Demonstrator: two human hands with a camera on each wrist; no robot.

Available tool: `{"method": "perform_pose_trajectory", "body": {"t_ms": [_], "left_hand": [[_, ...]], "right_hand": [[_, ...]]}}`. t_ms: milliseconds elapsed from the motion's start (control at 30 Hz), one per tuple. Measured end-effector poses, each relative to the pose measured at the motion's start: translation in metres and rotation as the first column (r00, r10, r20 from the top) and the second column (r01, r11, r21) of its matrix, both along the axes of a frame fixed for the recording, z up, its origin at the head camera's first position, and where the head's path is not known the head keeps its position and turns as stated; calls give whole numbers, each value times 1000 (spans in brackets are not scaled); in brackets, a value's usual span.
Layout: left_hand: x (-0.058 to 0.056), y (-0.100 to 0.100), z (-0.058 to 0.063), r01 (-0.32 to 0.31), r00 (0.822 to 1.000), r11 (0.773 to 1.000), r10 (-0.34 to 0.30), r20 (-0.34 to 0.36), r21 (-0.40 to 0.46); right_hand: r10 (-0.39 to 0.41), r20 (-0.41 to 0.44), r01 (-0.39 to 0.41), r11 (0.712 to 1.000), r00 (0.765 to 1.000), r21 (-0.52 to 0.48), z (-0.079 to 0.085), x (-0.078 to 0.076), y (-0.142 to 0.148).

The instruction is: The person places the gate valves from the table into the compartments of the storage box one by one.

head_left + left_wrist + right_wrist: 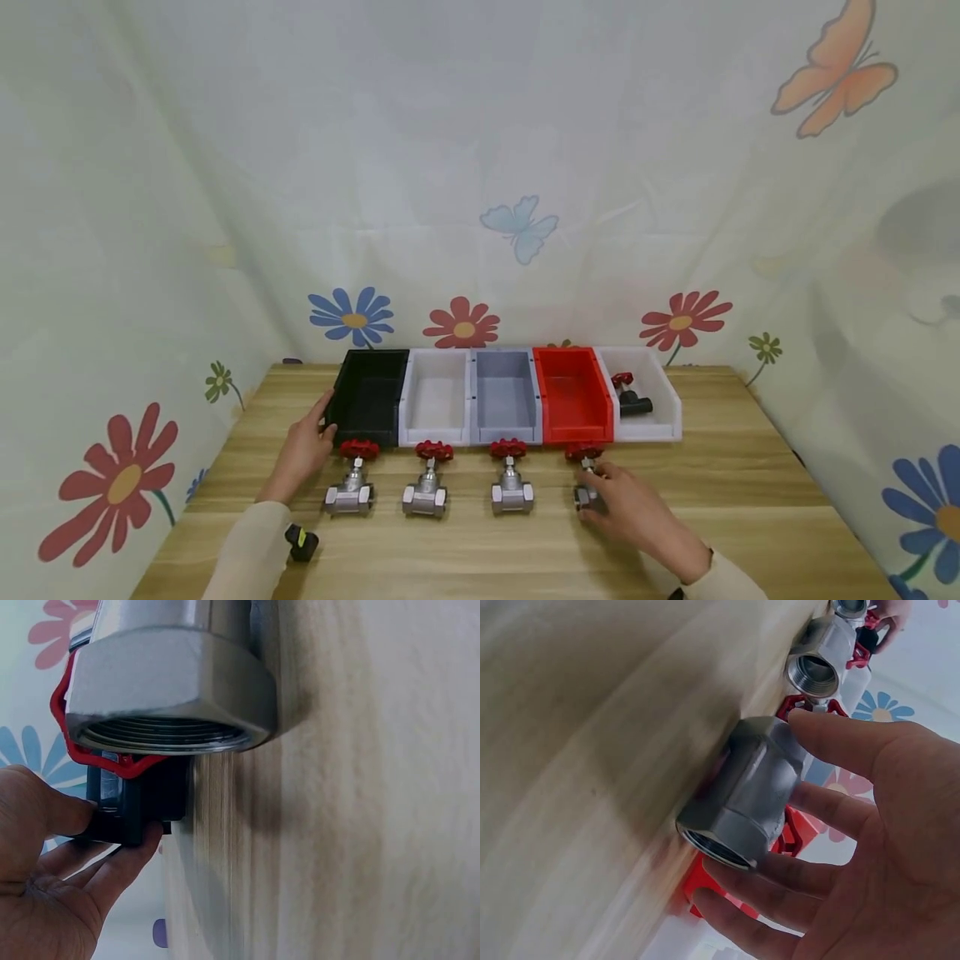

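Silver metal valve with a red handwheel [739,799], rightmost of four, is standing on the wood-grain tabletop [420,558], just in front of an open-topped red plastic bin [573,400]. Nearest: cream sleeves [251,546] are coming in at both sides; a small black object with a yellow-green mark [302,542] is showing beside the left one. Right hand [630,508] is curving about the rightmost valve, fingers spread, thumb at one end of the body; cannot tell whether it is gripping. Three matching silver valves [512,496] are standing in line to the left, apart from one another, red wheels uppermost. Left hand [303,450] is pinching the left side of a black plastic bin [375,408], near its front corner, between thumb and fingers. Beyond the valves, bins are sitting side by side: black, white [437,404], blue-grey [506,404], red, then another white bin [660,429] holding a black fitting with a red handle [633,405]. Farthest: pale fabric backdrop [420,167] is hanging behind, printed with flowers and butterflies.
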State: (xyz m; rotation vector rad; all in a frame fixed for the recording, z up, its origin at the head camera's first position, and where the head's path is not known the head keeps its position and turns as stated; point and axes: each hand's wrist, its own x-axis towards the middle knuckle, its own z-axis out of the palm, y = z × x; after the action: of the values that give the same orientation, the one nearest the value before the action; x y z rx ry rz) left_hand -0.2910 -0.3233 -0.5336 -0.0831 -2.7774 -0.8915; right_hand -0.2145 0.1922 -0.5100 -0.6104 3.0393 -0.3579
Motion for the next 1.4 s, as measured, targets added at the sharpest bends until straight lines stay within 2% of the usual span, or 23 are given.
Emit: {"method": "perform_pose_trajectory", "body": {"t_ms": [267,700,1100,1400], "left_hand": [[1,-3,2,2,1000,1000,-2,-19,-4],[4,1,3,-14,1000,1000,14,19,-1],[3,3,2,-20,999,1000,19,40,12],[1,3,-1,-17,998,1000,17,52,3]], "right_hand": [[35,-53,-36,999,998,-12,-7,1,-3],[-5,19,5,1000,1000,-18,-5,1,-4],[80,-18,-81,995,997,-63,-9,-3,0],[117,-1,-117,991,993,-60,-11,-6,2]]}}
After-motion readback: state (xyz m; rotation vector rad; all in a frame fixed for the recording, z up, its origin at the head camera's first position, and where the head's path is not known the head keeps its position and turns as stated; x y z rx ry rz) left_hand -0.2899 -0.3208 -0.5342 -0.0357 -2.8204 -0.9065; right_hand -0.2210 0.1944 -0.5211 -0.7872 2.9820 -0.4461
